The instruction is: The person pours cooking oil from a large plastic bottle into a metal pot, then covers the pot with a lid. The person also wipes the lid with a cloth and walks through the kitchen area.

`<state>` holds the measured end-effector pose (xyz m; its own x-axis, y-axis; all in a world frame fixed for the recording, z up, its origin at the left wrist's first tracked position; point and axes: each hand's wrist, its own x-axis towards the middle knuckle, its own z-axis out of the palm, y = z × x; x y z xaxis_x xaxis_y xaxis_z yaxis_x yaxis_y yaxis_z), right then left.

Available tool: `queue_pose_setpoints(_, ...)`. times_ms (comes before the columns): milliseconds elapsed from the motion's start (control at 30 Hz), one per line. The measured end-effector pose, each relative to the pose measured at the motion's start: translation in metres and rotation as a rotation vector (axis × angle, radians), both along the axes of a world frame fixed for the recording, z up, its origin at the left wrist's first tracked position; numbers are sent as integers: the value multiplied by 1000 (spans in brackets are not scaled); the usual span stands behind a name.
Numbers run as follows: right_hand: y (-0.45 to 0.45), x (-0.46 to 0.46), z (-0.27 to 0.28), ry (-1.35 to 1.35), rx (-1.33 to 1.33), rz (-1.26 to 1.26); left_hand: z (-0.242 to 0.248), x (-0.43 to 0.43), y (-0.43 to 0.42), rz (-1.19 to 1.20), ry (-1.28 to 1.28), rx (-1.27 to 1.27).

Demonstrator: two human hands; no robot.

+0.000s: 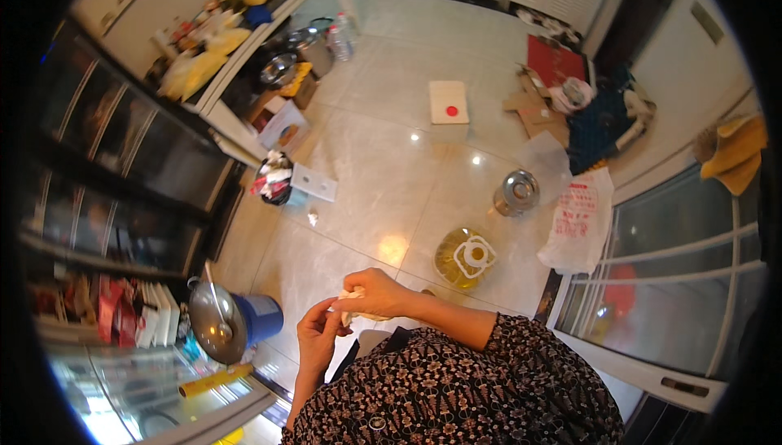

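Note:
In front of my body, my right hand grips a crumpled white tissue or cloth, part of it showing below the fingers. My left hand meets it from the left, with thumb and fingertips pinched at its edge. The fingers hide much of the crumpled piece. Beyond my right forearm, a large clear jug of yellow liquid with a white handle stands on the tiled floor. A lidded metal pot or canister is a little farther off.
A blue bucket with a metal lid stands at left. Past it are a full waste bin and a dark glass-fronted cabinet. A pale box sits mid-floor. Flattened cardboard and a printed white sack lie right, by a sliding door.

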<state>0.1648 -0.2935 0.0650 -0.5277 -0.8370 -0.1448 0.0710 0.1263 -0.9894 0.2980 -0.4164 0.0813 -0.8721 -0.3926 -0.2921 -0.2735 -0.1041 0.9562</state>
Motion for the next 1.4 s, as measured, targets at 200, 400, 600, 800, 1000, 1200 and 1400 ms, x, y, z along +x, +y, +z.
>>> queue_pose_setpoints(200, -21, -46, -12, 125, 51, -229, -9, -64, -45, -226, -5, 39)
queue_pose_setpoints(400, -42, -94, -14, 111, 65, -622, -9, -146, -105, -464, 10, 65)
queue_pose_setpoints(600, -57, -105, -12, 6, 116, -776, -15, -225, -119, -692, -11, 145)
queue_pose_setpoints(800, -30, -143, -12, 49, 163, -985, -15, -292, -94, -865, 12, 170)
queue_pose_setpoints(1000, -34, -214, -24, 0, -79, -1005, -1, -352, -84, -819, -32, 65)
queue_pose_setpoints(1200, -24, -259, -32, -59, -90, -997, -1, -398, -66, -796, -91, 37)
queue_pose_setpoints(1400, -28, -309, -40, -53, 145, -1088, -9, -460, -67, -924, -140, 36)
